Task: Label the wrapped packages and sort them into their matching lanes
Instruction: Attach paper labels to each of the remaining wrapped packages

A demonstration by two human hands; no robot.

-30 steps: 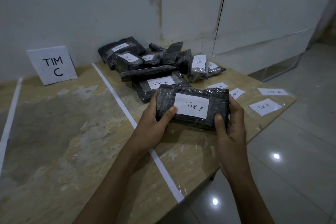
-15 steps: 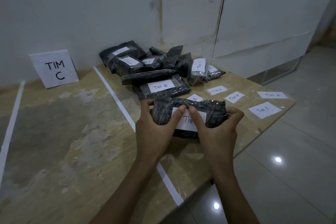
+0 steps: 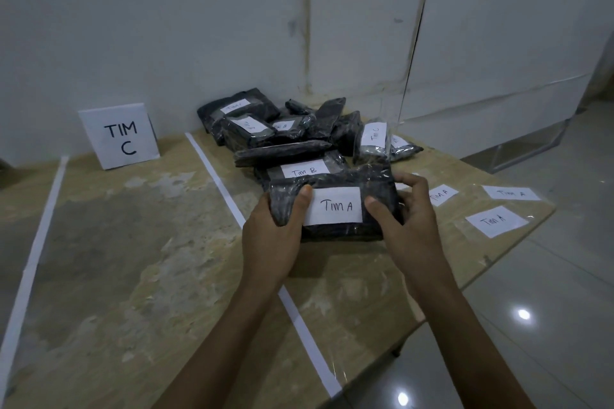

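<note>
A black wrapped package (image 3: 375,186) with a white "TIM A" label (image 3: 335,206) is held just above the table, right of the white tape line. My left hand (image 3: 275,229) grips its left end, thumb on the label's edge. My right hand (image 3: 403,216) grips its right end, thumb beside the label. Behind it lies a pile of black packages (image 3: 282,136), one labelled "TIM B" (image 3: 304,169), one standing with "TIM C" (image 3: 373,134). Loose "TIM A" labels (image 3: 495,219) lie on the table at right.
A "TIM C" sign (image 3: 119,134) leans on the wall at the back left. White tape lines (image 3: 232,206) (image 3: 36,242) mark lanes on the worn wooden table (image 3: 133,259). The table edge drops to a tiled floor (image 3: 531,325) at right.
The package was folded down with both thumbs pressing over its label; now it faces up again with the whole label visible. The view has moved closer.
</note>
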